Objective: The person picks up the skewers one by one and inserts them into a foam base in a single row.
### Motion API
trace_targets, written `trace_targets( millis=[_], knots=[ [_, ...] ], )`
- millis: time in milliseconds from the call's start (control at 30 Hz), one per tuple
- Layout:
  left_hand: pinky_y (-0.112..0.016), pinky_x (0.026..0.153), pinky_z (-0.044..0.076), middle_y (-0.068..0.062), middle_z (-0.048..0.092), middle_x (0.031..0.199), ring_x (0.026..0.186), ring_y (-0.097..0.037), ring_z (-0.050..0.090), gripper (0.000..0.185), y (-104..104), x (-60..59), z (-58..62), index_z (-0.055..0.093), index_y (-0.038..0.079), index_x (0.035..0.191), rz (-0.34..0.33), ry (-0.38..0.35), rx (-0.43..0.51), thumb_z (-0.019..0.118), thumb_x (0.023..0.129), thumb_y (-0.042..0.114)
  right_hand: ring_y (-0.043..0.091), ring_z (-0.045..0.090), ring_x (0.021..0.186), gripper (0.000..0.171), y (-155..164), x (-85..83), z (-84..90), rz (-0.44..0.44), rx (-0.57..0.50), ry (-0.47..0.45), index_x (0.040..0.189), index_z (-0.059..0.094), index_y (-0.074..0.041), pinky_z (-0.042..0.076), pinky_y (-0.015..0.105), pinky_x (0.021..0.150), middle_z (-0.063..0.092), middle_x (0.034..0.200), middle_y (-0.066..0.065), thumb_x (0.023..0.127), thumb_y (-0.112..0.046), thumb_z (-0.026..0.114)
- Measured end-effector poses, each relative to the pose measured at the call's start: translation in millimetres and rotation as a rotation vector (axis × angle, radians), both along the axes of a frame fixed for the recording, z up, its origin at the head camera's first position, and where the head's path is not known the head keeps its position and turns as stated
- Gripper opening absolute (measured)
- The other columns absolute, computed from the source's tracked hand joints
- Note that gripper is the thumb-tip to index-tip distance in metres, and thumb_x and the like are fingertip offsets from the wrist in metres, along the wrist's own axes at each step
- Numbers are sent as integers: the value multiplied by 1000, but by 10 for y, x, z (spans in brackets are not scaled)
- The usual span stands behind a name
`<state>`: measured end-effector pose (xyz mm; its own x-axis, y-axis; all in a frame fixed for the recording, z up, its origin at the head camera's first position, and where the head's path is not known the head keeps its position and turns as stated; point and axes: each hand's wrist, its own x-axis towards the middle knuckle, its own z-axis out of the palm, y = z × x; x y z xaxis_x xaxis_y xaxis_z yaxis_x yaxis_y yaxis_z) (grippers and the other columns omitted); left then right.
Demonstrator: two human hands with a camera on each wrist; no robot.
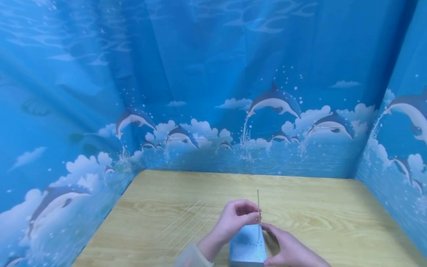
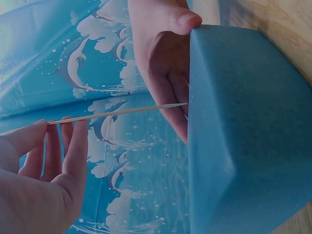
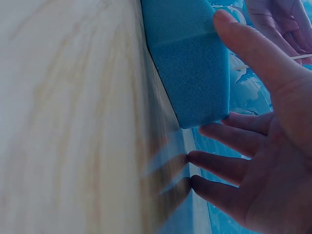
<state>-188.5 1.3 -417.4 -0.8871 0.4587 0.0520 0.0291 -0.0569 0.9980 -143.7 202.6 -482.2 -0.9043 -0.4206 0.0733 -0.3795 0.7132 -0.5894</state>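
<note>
Left hand grip round skewer

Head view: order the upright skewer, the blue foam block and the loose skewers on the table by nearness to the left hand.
1. Upright skewer: pinched in the left hand.
2. Blue foam block: just below that hand, braced by the right hand.
3. Loose skewers: farthest, lying flat to its left.

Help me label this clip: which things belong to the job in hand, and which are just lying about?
In use:
- thin wooden stick, pinched by the left hand, tip at the foam
- blue foam block, steadied by the right hand

Lying about:
- spare sticks on the wooden table
- dolphin-print backdrop
</note>
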Motion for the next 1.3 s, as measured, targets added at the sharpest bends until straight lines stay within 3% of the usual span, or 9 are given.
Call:
trace_targets(
  millis=[300, 567, 867, 1133, 1300],
  knots=[
    [-29, 72, 58, -5, 68, 87, 79, -14, 65, 15, 42, -13, -7, 68, 8, 93, 5, -5, -17, 70, 78, 12, 26, 47, 122, 99, -7, -8, 12, -1, -10, -11, 137, 37, -14, 42, 51, 98, 49, 136, 4, 57, -59, 74],
    [-29, 73, 58, -5, 68, 89, 81, -14, 65, 15, 77, 0, 0, 67, 8, 93, 11, -17, -9, 69, 78, 10, 29, 43, 126, 99, 2, -23, 33, 11, -19, -77, 139, 35, -15, 38, 54, 100, 45, 140, 5, 59, -61, 72],
    [-28, 72, 58, -5, 68, 88, 79, -14, 65, 15, 98, 17, -57, 67, 8, 93, 33, -15, -15, 69, 78, 11, 29, 44, 126, 100, 4, -22, 29, 16, -17, -73, 138, 36, -12, 38, 54, 101, 46, 139, 6, 59, -62, 71],
    [-23, 68, 58, 2, 68, 85, 79, -11, 65, 11, 148, 31, -67, 68, 13, 88, 63, 12, -90, 70, 77, 11, 32, 42, 126, 102, 9, -31, 45, 9, -5, -100, 137, 36, -6, 37, 54, 101, 45, 139, 11, 60, -61, 71],
    [-22, 67, 58, 1, 69, 84, 78, -10, 65, 11, 168, 46, -84, 68, 10, 89, 62, 14, -101, 70, 78, 12, 30, 40, 127, 103, 17, -32, 47, 24, 1, -122, 141, 31, -9, 39, 50, 101, 43, 141, 9, 61, -61, 71]
  ],
)
